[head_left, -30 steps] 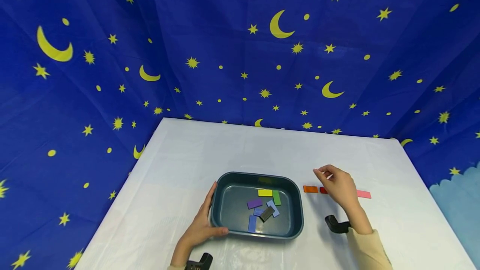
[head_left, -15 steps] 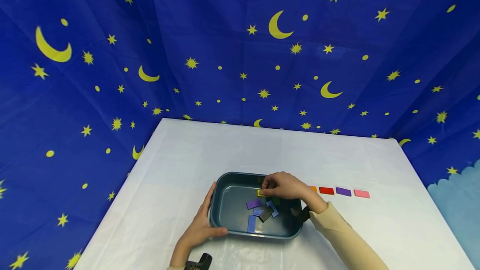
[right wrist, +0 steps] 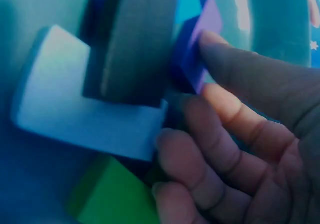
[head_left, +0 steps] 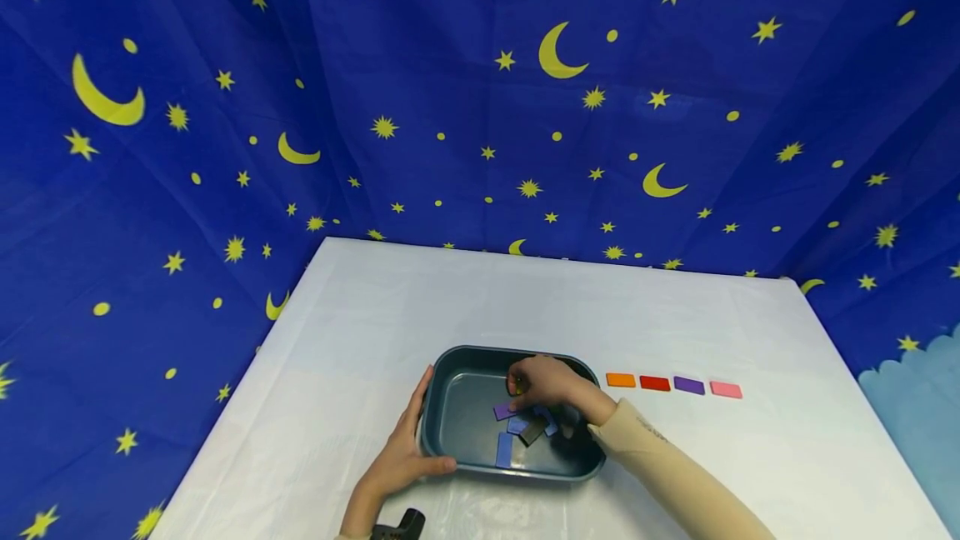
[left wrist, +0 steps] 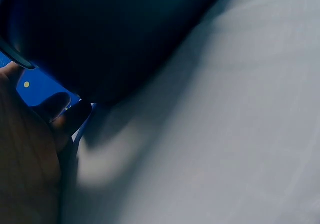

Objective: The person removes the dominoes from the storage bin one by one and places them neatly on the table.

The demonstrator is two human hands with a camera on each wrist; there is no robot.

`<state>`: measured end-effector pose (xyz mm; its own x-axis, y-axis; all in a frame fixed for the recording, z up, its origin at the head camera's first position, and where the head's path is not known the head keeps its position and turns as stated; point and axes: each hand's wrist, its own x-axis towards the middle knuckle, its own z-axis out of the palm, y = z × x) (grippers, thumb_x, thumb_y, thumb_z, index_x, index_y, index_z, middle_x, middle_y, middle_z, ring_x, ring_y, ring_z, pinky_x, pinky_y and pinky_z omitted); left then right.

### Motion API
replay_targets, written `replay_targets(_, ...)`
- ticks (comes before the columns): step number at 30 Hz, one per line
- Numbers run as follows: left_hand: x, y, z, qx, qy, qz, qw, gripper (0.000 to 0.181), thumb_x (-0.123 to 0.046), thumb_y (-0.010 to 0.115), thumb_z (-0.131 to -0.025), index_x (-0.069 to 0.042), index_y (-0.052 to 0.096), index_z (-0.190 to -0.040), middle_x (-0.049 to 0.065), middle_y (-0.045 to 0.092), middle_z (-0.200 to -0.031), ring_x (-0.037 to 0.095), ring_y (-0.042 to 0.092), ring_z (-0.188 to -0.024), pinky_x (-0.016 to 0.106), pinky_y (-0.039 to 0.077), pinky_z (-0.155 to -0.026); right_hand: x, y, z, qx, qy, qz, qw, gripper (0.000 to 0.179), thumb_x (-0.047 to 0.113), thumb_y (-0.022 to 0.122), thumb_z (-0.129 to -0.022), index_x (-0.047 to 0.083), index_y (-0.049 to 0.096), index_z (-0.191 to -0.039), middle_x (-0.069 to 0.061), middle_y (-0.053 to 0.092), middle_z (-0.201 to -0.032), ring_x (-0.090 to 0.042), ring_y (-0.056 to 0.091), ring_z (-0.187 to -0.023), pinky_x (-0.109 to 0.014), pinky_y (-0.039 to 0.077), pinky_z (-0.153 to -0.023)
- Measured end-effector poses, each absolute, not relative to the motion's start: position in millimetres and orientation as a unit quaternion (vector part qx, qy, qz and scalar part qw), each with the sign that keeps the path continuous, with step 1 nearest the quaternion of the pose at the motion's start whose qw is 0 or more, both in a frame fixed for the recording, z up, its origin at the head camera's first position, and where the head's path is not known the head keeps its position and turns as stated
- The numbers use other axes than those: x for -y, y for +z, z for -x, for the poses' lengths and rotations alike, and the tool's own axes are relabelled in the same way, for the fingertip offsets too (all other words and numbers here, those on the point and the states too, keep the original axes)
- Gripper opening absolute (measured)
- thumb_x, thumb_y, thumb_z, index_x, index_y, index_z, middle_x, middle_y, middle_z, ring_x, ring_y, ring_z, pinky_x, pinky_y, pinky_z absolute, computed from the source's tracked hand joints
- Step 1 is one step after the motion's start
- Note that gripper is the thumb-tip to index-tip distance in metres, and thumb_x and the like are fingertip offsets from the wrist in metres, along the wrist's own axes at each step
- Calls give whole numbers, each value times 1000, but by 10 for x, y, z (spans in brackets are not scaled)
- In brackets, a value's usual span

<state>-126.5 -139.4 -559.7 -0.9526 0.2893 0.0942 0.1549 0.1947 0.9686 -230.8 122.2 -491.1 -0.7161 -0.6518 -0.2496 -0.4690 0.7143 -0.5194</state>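
Right hand [head_left: 547, 380], head view: inside the dark tray [head_left: 467, 407], fingers curled, thumb tip down on a purple block [head_left: 504, 413] that lies just off it toward the person's left. Block's long axis runs roughly left to right, so the hand meets it at its right end, which is covered. Right hand is much the nearer; left hand [head_left: 401, 452] is at the tray's left side, fingers extended along the wall, thumb at the near rim. Row of four blocks [head_left: 655, 383] lies on the table [head_left: 367, 332], right of the tray. Left wrist view: dark; fingertips [left wrist: 77, 115] meet the tray's outer wall. Right wrist view: thumb on the purple block, index finger by its near end, apparently a pinch; firmness cannot be told. Grey block [right wrist: 137, 43] overlaps a pale L-shaped block [right wrist: 55, 101] just beside; green block [right wrist: 117, 196] near the lower fingers.
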Motion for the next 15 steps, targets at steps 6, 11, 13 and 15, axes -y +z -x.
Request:
replay_targets(6,1403,-5601,1266,-774,612,-151,48,122,-30,87,-64,-29,4,-154,-2,9,-158,32,16,-138,65,17,-100,-1185,-4942,2268,-906,-214,312,193,22,28,78,-79,19,58,-74,10,51,-66,-8,45,-59,-28,37,-54)
replay_targets(11,1409,-5600,1268,-774,613,-154,44,122,-30,87,-65,-29,4,-154,0,9,-158,33,16,-138,65,17,-100,-1177,-4981,2254,-901,-215,329,182,23,36,75,-81,22,59,-72,14,51,-63,-5,44,-56,-26,36,-52)
replay_targets(13,1405,-5599,1270,-773,614,-154,49,121,-29,87,-65,-31,3,-154,-1,8,-158,32,15,-139,64,17,-101,-1190,-4990,2257,-899,-216,333,187,24,37,75,-81,22,58,-72,15,50,-62,-4,44,-56,-26,36,-52)
replay_targets(15,1400,-5600,1267,-772,614,-153,53,121,-28,87,-66,-32,4,-153,-2,7,-158,31,14,-139,63,16,-101,-1212,-4994,2266,-894,-219,338,198,23,36,75,-81,22,59,-73,15,49,-62,-4,43,-56,-25,35,-53)
